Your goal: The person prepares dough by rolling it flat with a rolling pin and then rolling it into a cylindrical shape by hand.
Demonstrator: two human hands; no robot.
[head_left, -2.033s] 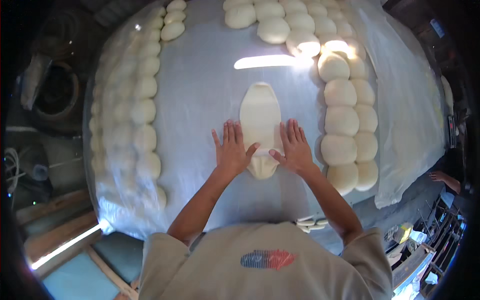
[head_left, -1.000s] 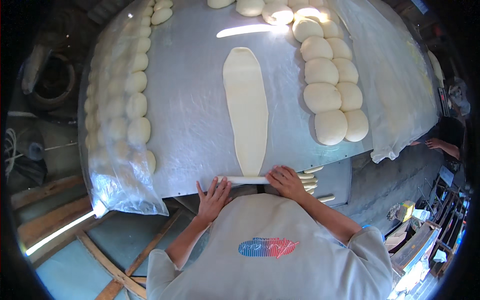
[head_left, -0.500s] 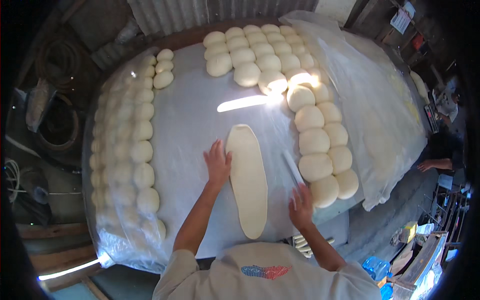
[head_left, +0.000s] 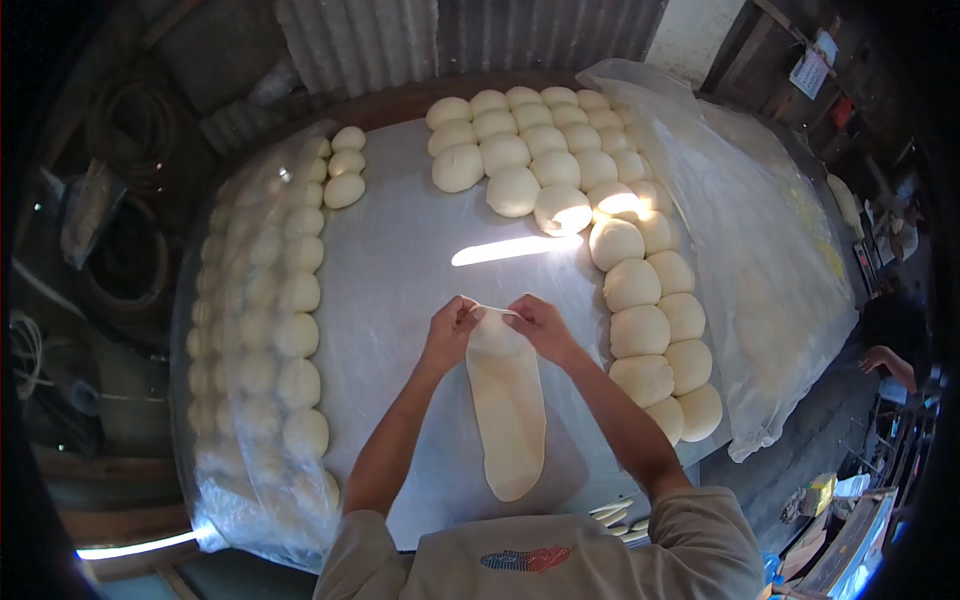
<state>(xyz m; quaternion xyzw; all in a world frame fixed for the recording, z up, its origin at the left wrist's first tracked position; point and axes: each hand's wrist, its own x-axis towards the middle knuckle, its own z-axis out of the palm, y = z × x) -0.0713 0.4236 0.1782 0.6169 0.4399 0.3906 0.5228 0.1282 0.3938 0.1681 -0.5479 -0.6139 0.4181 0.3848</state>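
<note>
A long, flat oval of dough [head_left: 508, 425] lies before me on the grey metal table [head_left: 390, 250]. Its far end is lifted, stretched between my two hands. My left hand [head_left: 452, 333] pinches the left corner of that end. At the right corner, the thumb and fingers of my right hand [head_left: 540, 328] are closed on the dough too. The near part of the sheet still rests on the tabletop. Round dough balls [head_left: 632, 284] stand in rows to the right of my right hand, beyond the forearm.
More dough balls [head_left: 300, 335] line the left side, mostly under clear plastic [head_left: 245, 440]. Another plastic sheet [head_left: 750, 260] covers the table's right side. Thin dough strips [head_left: 612, 515] lie by the near edge. A co-worker's hand [head_left: 885, 362] shows at far right.
My right hand has left the white rod at the right and come to the dough. Both hands now grip its far end and have raised it off the table.
</note>
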